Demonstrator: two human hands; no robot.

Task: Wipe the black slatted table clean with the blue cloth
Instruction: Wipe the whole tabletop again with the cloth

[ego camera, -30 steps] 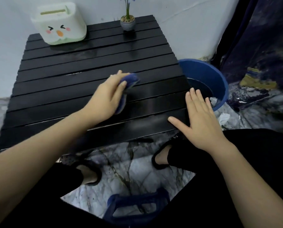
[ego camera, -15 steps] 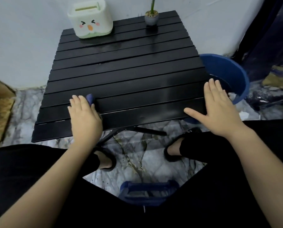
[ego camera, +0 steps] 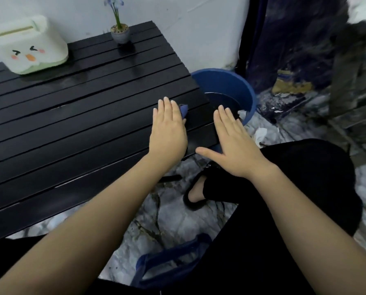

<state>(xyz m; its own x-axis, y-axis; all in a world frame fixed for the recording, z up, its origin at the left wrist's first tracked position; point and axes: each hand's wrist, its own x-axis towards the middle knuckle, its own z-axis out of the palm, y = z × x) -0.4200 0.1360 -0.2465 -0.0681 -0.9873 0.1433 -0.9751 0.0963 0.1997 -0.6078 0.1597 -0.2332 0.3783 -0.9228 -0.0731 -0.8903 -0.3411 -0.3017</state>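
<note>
Left hand (ego camera: 168, 133) presses the soft, limp cloth (ego camera: 184, 109) flat near the bench (ego camera: 71, 124) right edge; right hand (ego camera: 235, 145) flat, fingers straight.

two hands (ego camera: 168, 133), one cloth (ego camera: 183, 110), one table (ego camera: 71, 116), one basin (ego camera: 226, 86)

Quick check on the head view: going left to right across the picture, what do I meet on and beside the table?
White tissue box → small potted plant → left hand pressing the blue cloth flat → right hand flat at the slatted table edge → blue basin on the floor.
</note>
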